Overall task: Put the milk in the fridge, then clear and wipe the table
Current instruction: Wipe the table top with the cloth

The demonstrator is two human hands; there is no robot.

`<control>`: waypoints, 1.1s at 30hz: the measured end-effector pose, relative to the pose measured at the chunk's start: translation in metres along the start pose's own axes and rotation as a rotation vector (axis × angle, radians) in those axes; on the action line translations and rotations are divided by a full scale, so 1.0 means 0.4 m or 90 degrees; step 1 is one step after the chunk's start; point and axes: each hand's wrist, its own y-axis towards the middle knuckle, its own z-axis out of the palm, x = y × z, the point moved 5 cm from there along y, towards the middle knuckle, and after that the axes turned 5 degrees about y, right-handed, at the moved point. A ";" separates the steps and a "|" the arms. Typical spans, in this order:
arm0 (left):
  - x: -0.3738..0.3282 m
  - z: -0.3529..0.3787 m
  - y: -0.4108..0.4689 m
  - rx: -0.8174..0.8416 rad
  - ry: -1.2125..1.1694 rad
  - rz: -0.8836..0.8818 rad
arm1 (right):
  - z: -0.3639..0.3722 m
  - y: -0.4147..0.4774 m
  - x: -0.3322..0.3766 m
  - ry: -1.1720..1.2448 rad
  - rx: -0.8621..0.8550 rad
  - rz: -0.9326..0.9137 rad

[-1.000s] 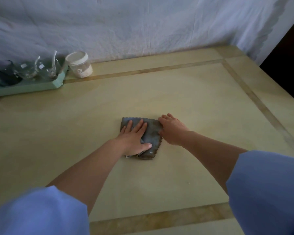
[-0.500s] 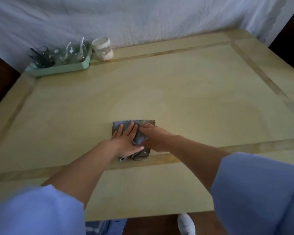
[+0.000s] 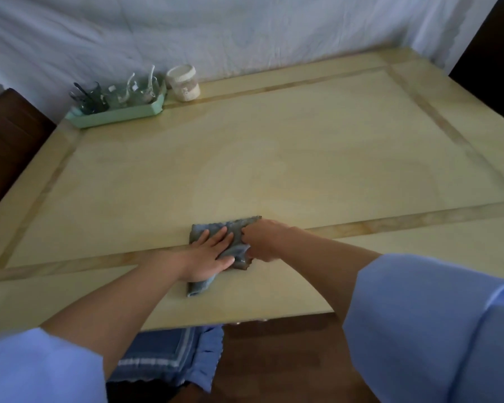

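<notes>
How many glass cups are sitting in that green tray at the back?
3, in a row in the green tray: dark glass cup at the left end, clear cup mid-tray, second clear cup at the right end. They overlap; another may be hidden.

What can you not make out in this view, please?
Head view:
Middle of folded grey-blue cloth: covered by left hand and right hand.
Contents of small glass jars in pale green tray: too small.
Print on white-lidded jar: blurred.
Blue cushion: cut off by beige table edge.
</notes>
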 end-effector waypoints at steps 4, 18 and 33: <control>-0.069 0.020 0.036 -0.050 0.027 0.012 | 0.017 -0.043 -0.076 0.044 -0.020 0.036; -0.543 -0.125 0.230 -0.089 0.071 0.105 | -0.050 -0.251 -0.554 0.091 -0.064 0.175; -0.811 -0.334 0.473 -0.098 0.090 0.102 | -0.189 -0.264 -0.890 0.134 -0.132 0.269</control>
